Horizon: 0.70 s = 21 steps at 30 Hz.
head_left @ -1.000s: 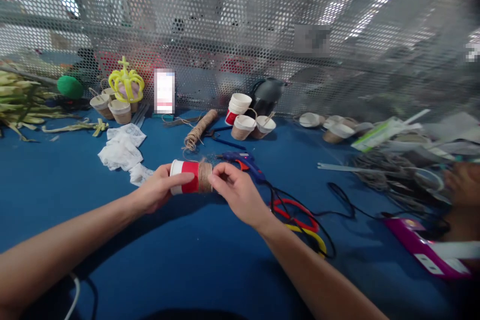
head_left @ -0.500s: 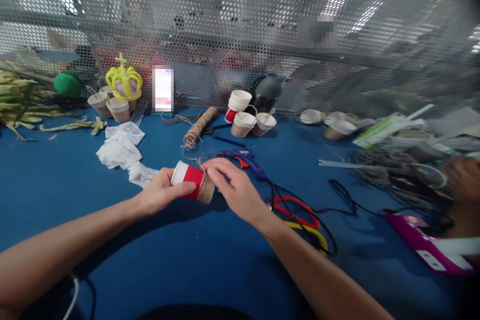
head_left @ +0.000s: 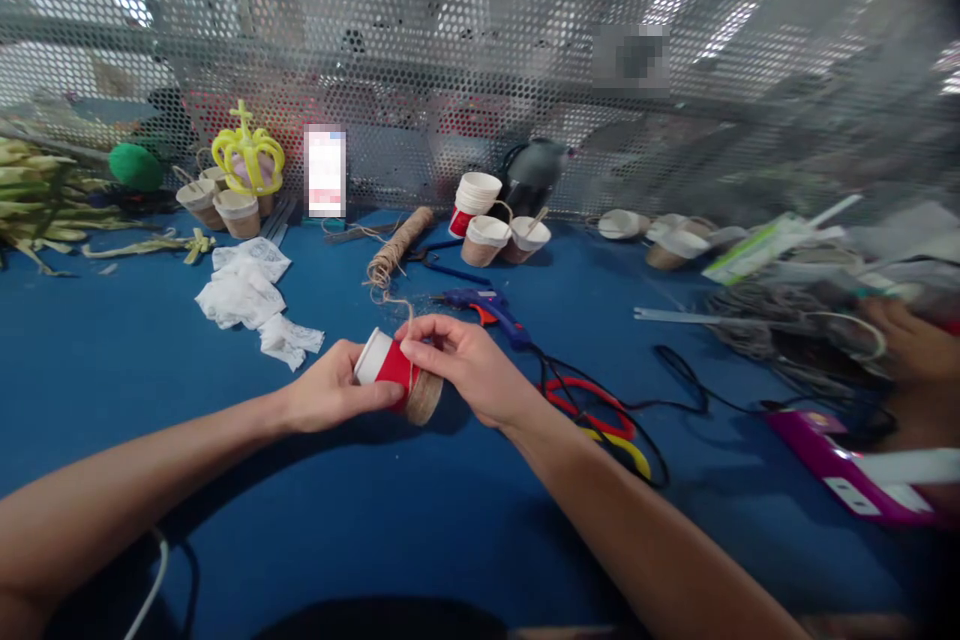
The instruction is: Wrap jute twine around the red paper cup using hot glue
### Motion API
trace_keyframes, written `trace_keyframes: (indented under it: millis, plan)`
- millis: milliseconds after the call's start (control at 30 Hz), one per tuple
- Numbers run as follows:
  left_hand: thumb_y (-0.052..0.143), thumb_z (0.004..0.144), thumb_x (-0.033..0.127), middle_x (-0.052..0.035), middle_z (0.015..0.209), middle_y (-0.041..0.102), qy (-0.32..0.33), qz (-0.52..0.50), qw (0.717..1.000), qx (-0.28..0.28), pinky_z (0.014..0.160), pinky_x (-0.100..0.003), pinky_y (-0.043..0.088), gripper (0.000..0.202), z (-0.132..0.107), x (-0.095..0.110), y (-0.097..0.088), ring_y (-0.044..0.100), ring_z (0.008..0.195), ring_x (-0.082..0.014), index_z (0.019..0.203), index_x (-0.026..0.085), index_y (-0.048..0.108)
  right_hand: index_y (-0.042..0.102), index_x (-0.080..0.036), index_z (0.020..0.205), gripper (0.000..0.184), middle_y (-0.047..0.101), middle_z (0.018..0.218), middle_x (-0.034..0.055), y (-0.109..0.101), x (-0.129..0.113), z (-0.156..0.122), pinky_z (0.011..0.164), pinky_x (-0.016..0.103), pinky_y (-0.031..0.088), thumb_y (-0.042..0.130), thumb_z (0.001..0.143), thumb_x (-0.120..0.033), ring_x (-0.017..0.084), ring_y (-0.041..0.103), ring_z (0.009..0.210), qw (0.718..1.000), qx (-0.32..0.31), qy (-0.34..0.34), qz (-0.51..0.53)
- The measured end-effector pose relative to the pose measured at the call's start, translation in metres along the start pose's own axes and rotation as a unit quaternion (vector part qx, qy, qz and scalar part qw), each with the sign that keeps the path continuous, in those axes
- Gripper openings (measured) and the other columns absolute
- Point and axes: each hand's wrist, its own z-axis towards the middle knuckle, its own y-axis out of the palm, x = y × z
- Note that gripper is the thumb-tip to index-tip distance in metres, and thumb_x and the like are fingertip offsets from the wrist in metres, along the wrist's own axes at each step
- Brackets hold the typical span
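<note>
A red and white paper cup (head_left: 393, 358) lies tilted in my left hand (head_left: 324, 388), thumb along its red side and fingers behind, out of sight. Brown twine (head_left: 425, 398) is wound round the cup's narrower end. My right hand (head_left: 469, 365) is closed at the cup's upper side, thumb and forefinger pinching the twine strand that crosses the red band. That strand runs back to a twine roll (head_left: 405, 238) lying behind the cup. Just beyond my right hand is a blue glue gun (head_left: 491, 308) on the blue table (head_left: 360, 520).
White lace cloth (head_left: 244, 290) lies to the left. Twine-wrapped cups (head_left: 486, 240) and a stack of paper cups (head_left: 478, 188) stand at the back. Cords, red-and-yellow-handled scissors (head_left: 592, 410) and a purple power strip (head_left: 832, 465) lie right, near another person's hand (head_left: 907, 335).
Both hands and the cup have shifted slightly right and down in view. The twine strand now shows upright above my right fingers. The other person's hand has moved slightly up and left.
</note>
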Motion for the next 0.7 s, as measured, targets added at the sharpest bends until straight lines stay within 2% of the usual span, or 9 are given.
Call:
trace_keyframes:
  millis: [167, 367, 700]
  plan:
    - [0.062, 0.064, 0.026, 0.0016, 0.054, 0.050, -0.003, -0.027, 1.000, 0.008, 0.050, -0.019, 0.033, 0.016, 0.0005, 0.0003, -0.0005, 0.041, 0.049, -0.0074, 0.062, 0.012, 0.055, 0.050, -0.018, 0.069, 0.011, 0.054, 0.076, -0.0002, 0.0000, -0.0010, 0.0007, 0.071, 0.027, 0.042, 0.057, 0.072, -0.027, 0.011, 0.051, 0.070, 1.000, 0.008, -0.014, 0.010]
    - [0.063, 0.062, 0.024, 0.0014, 0.056, 0.052, -0.006, -0.063, 0.997, 0.033, 0.052, -0.020, 0.035, 0.014, 0.0019, 0.0028, 0.0000, 0.042, 0.050, -0.0076, 0.063, 0.012, 0.056, 0.049, -0.017, 0.072, 0.014, 0.053, 0.079, 0.0014, -0.0027, 0.0008, 0.0011, 0.071, 0.029, 0.042, 0.055, 0.073, -0.030, 0.012, 0.050, 0.071, 0.998, 0.035, -0.030, -0.043]
    - [0.063, 0.060, 0.027, 0.0015, 0.056, 0.051, -0.010, -0.040, 0.998, 0.043, 0.051, -0.020, 0.034, 0.020, 0.0025, 0.0031, -0.0005, 0.041, 0.051, -0.0072, 0.067, 0.010, 0.055, 0.048, -0.017, 0.071, 0.019, 0.052, 0.074, 0.0016, -0.0041, 0.0025, 0.0009, 0.066, 0.028, 0.041, 0.052, 0.076, -0.035, 0.012, 0.049, 0.068, 0.993, 0.051, -0.036, -0.102]
